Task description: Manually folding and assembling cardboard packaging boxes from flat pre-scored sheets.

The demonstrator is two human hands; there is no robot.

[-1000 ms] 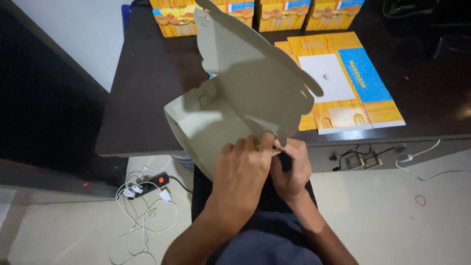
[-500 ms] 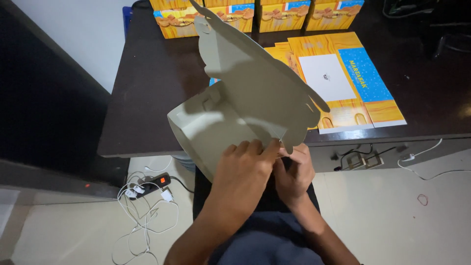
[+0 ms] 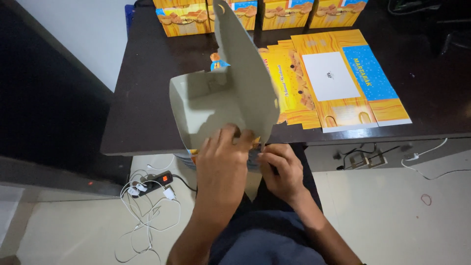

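Pinching the grey carton [image 3: 223,105] (lid upright) at its near edge: left hand [image 3: 222,162], right hand [image 3: 279,169]

Dark surface [image 3: 147,122]: flat unfolded yellow-blue cartons [image 3: 338,83] stacked at centre-right; row of assembled yellow boxes [image 3: 186,19] along far edge. Floor [image 3: 392,216] w/ power strip [image 3: 159,179], white cables.

Matt grey cardboard box [image 3: 221,105], glossy dark table [image 3: 142,98]

You hold 1 half-folded grey cardboard box [image 3: 221,105] at the table's near edge, its plain inside facing you, tall lid flap raised, printed yellow outside showing underneath.
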